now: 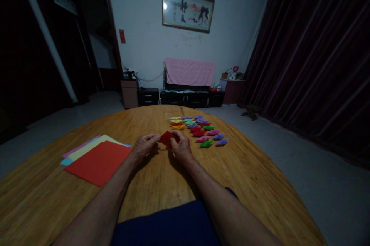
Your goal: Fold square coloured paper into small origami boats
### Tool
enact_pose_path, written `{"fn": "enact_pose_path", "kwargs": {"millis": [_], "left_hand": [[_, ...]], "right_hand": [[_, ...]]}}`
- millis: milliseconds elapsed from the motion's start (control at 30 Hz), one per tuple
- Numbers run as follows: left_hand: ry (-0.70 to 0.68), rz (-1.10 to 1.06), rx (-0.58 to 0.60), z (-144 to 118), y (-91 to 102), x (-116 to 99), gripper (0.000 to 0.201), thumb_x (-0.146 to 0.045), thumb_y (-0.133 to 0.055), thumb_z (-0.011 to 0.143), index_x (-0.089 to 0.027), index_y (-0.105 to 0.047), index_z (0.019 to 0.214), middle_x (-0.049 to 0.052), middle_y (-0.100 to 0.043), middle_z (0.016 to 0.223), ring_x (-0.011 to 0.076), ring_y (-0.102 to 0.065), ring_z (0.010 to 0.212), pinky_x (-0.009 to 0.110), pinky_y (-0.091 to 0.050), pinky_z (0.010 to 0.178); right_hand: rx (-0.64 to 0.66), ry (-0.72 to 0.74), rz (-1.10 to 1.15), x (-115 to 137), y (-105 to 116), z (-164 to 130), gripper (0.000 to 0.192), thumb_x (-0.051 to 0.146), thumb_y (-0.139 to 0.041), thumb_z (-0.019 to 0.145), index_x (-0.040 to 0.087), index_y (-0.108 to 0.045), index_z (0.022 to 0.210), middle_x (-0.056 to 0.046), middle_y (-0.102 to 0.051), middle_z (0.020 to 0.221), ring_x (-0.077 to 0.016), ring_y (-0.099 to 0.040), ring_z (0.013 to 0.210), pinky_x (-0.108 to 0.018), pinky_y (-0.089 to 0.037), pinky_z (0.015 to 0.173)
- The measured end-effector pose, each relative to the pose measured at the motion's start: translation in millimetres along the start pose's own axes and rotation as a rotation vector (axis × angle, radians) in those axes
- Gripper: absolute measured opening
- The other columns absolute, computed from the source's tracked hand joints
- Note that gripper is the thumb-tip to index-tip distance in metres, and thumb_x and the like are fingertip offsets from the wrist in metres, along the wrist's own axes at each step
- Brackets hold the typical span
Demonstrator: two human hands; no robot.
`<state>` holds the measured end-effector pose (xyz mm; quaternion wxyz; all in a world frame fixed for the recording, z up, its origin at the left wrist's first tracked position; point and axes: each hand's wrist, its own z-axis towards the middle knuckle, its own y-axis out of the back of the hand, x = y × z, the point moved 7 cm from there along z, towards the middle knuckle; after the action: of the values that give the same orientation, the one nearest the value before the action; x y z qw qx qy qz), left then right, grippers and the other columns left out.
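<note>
A small folded red paper piece (167, 138) is pinched between both my hands above the middle of a round wooden table (150, 184). My left hand (146, 145) grips its left edge with the fingertips. My right hand (180, 147) holds its right side, thumb and fingers closed on the paper. Just beyond my right hand lie several finished folded paper shapes (199, 128) in red, pink, purple, green and yellow, set out in rows. To the left of my left hand a stack of flat coloured paper sheets (96, 159) rests on the table, a red sheet on top.
The room is dim. Behind the table stand a low dark TV cabinet (185, 97) draped with a pink cloth (189, 71), a framed calligraphy picture (187, 9) on the wall and dark curtains (318, 57) on the right. A small stool (252, 111) sits on the floor.
</note>
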<state>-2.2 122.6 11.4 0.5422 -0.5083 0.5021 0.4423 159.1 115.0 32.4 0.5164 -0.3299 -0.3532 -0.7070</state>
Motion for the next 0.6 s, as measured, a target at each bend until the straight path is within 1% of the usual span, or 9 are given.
{"fn": "enact_pose_path", "kwargs": {"millis": [133, 233, 300, 467, 600], "left_hand": [[0.001, -0.091, 0.017, 1.3, -0.3, 2.1, 0.042, -0.045, -0.082, 0.064, -0.013, -0.072, 0.088, 0.003, -0.064, 0.061, 0.0117, -0.058, 0.052, 0.022, -0.043, 0.050], [0.023, -0.091, 0.006, 3.6, 2.0, 5.9, 0.042, -0.039, -0.086, 0.060, -0.013, -0.072, 0.090, 0.006, -0.068, 0.068, 0.0144, -0.064, 0.060, 0.023, -0.046, 0.055], [0.041, -0.071, 0.000, 4.7, 3.3, 8.1, 0.041, -0.034, -0.087, 0.058, -0.013, -0.073, 0.091, 0.007, -0.070, 0.071, 0.0151, -0.065, 0.062, 0.024, -0.047, 0.057], [0.032, -0.055, 0.022, 4.1, 0.9, 7.6, 0.032, -0.026, -0.083, 0.060, -0.015, -0.074, 0.089, 0.006, -0.071, 0.071, 0.0128, -0.062, 0.057, 0.024, -0.045, 0.055], [0.042, -0.061, 0.035, 0.5, -1.8, 6.2, 0.031, -0.022, -0.083, 0.059, -0.014, -0.074, 0.087, 0.005, -0.070, 0.069, 0.0133, -0.062, 0.058, 0.024, -0.045, 0.056]], "right_hand": [[-0.022, 0.106, -0.122, 9.8, 4.1, 0.0, 0.022, 0.014, -0.048, 0.075, 0.020, -0.067, 0.085, -0.004, -0.069, 0.086, -0.0183, -0.063, 0.082, -0.030, -0.050, 0.079], [-0.019, 0.172, -0.181, 14.5, 4.6, 0.2, 0.021, 0.012, -0.048, 0.075, 0.020, -0.066, 0.080, -0.003, -0.066, 0.081, -0.0180, -0.062, 0.078, -0.030, -0.049, 0.076], [-0.023, 0.203, -0.208, 17.1, 5.3, -0.1, 0.020, 0.011, -0.047, 0.075, 0.020, -0.065, 0.078, -0.004, -0.065, 0.080, -0.0184, -0.061, 0.078, -0.030, -0.048, 0.076], [-0.024, 0.232, -0.266, 20.5, 6.5, -1.6, 0.021, 0.010, -0.047, 0.075, 0.021, -0.065, 0.075, -0.004, -0.064, 0.079, -0.0194, -0.060, 0.082, -0.031, -0.047, 0.080], [-0.023, 0.237, -0.264, 18.7, 6.1, -2.8, 0.021, 0.008, -0.048, 0.073, 0.020, -0.065, 0.076, -0.005, -0.066, 0.082, -0.0206, -0.061, 0.085, -0.033, -0.047, 0.083]]}}
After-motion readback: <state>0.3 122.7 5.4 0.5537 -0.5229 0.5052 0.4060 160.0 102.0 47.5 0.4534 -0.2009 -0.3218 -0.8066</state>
